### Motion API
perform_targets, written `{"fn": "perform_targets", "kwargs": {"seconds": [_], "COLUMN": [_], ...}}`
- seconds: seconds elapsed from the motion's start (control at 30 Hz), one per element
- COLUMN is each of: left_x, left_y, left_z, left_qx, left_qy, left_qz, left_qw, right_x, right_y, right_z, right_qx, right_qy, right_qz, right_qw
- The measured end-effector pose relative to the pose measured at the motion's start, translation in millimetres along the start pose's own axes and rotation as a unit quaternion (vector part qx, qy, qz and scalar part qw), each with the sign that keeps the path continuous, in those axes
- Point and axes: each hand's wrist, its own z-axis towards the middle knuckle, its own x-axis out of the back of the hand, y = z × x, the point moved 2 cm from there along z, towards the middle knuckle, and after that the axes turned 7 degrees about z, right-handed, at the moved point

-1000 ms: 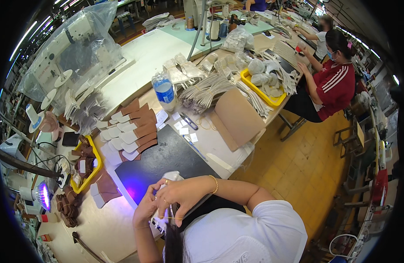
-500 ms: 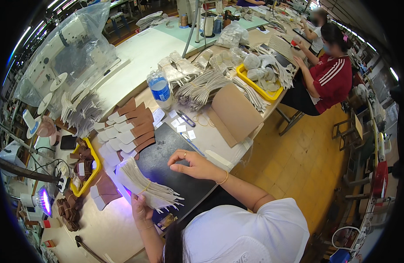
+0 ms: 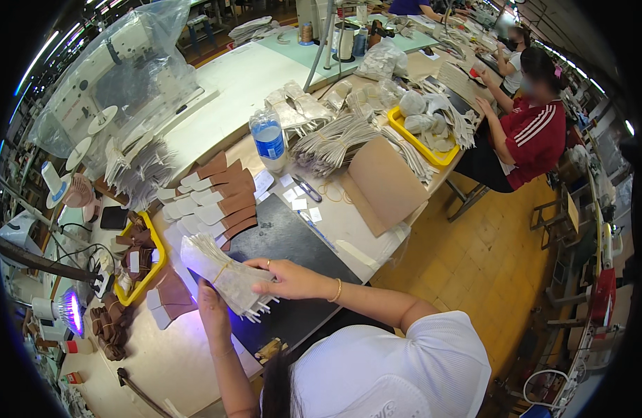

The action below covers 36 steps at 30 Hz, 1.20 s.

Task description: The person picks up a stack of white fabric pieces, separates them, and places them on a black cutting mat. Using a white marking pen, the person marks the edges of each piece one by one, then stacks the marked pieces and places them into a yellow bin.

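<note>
A bundle of off-white, flat fabric-like pieces (image 3: 215,263), bound by a thin rubber band, is held tilted above a black mat (image 3: 293,244). My left hand (image 3: 213,313) grips its near left edge, the fingers mostly hidden underneath. From the right, my right hand (image 3: 293,280) closes on the bundle's frayed, narrow end, with the thumb on top. Beyond the bundle, brown pieces with white tips (image 3: 220,202) lie fanned in overlapping rows. A similar brown and white piece (image 3: 171,299) rests left of my left hand.
A yellow tray (image 3: 158,259) of brown pieces stands left, near a lit purple lamp (image 3: 71,312). Farther off are a blue-labelled bottle (image 3: 269,143), more off-white bundles (image 3: 331,143), a folded cardboard sheet (image 3: 380,182) and another yellow tray (image 3: 443,159). A co-worker in red (image 3: 537,136) sits at right.
My right hand has moved left and down from above the mat and taken hold of the bundle's narrow end. The bundle has turned slightly in my left hand. The whole view has shifted a little.
</note>
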Motion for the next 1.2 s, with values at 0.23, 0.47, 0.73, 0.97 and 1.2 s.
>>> {"fn": "perform_targets", "kwargs": {"seconds": [0.23,0.47,0.73,0.97,1.2], "left_x": [22,0,3,0,5], "left_y": [-38,-47,-51,-45,-50], "left_z": [43,43,45,44,44], "left_qx": [-0.033,-0.192,-0.183,-0.171,-0.191], "left_qy": [0.127,0.070,0.103,0.112,0.124], "left_qz": [0.197,0.473,0.463,0.463,0.465], "left_qw": [0.972,0.857,0.861,0.863,0.856], "right_x": [23,56,91,74,50], "right_y": [-16,-48,-87,-105,-69], "right_z": [35,97,242,387,465], "right_qx": [0.115,0.110,0.178,0.137,0.016], "right_qy": [0.006,0.037,0.069,0.024,0.089], "right_qz": [0.113,0.226,0.207,0.268,0.120], "right_qw": [0.987,0.967,0.960,0.953,0.989]}}
